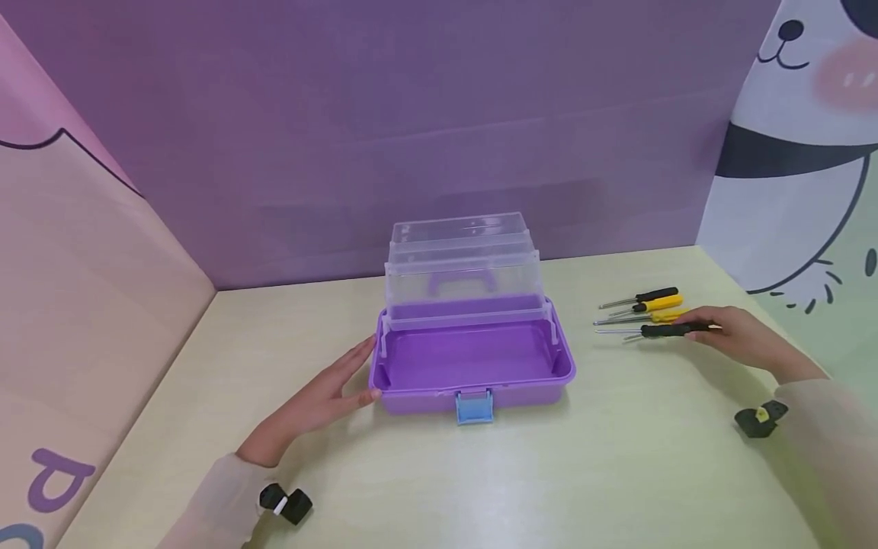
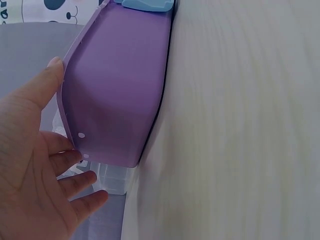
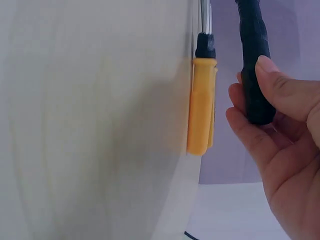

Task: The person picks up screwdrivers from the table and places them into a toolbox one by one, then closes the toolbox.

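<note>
A purple toolbox (image 1: 473,354) stands on the table with its clear lid (image 1: 463,244) raised and its inside bare. My left hand (image 1: 329,393) rests against the box's left side, fingers extended and thumb at the front corner. In the left wrist view, that hand (image 2: 37,165) touches the purple side wall (image 2: 115,85) with thumb and fingertips. My right hand (image 1: 737,335) pinches the black handle of a screwdriver (image 1: 665,330). The right wrist view has this black handle (image 3: 256,70) between thumb and fingers, lifted off the table, its shaft out of frame.
Just behind the held one lie several screwdrivers: a black-handled one (image 1: 656,293) and yellow-handled ones, the rear of them (image 1: 663,303) partly overlapping the other. A blue latch (image 1: 475,408) hangs at the box front. A purple backdrop (image 1: 439,137) stands behind the table.
</note>
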`<act>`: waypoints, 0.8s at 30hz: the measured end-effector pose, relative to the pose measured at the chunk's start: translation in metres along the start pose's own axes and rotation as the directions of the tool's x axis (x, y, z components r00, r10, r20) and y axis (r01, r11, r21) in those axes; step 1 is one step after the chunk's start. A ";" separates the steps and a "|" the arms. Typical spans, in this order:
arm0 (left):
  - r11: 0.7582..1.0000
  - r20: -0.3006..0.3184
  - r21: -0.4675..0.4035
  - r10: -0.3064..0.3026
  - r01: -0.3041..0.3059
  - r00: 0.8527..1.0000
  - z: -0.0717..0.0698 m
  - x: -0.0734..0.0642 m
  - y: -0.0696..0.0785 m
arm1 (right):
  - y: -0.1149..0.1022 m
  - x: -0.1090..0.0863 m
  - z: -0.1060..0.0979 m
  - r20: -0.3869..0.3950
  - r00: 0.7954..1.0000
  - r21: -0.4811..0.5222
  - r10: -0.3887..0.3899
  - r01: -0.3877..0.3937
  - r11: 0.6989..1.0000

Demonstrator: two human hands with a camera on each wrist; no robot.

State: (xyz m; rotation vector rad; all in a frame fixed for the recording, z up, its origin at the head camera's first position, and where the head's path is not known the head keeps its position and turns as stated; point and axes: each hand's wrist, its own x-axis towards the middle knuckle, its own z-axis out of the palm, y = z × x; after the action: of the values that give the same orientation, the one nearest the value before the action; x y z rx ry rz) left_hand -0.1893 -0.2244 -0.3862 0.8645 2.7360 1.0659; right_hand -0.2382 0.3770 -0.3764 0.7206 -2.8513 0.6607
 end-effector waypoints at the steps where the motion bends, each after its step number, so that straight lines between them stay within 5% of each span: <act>1: 1.000 0.001 0.003 0.000 0.000 1.000 0.000 0.000 -0.001 | -0.003 0.001 0.000 -0.006 1.000 0.000 0.006 -0.006 1.000; 8: 1.000 0.000 -0.005 -0.001 0.001 1.000 0.000 -0.001 0.000 | -0.011 0.003 0.000 -0.054 0.999 0.003 0.007 -0.006 1.000; 18: 1.000 0.006 0.014 -0.007 0.007 1.000 -0.001 0.002 -0.001 | -0.024 0.008 -0.004 -0.019 0.987 0.074 0.158 -0.156 0.985; 24: 1.000 0.005 -0.006 -0.007 0.007 1.000 -0.001 0.001 -0.001 | -0.032 0.009 -0.007 -0.044 0.984 0.098 0.171 -0.166 0.981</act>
State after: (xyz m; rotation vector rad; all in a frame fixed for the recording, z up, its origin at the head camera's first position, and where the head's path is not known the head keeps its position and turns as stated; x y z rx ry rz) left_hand -0.1905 -0.2247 -0.3858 0.8550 2.7279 1.0691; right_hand -0.2309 0.3511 -0.3558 0.4694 -2.8709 0.8289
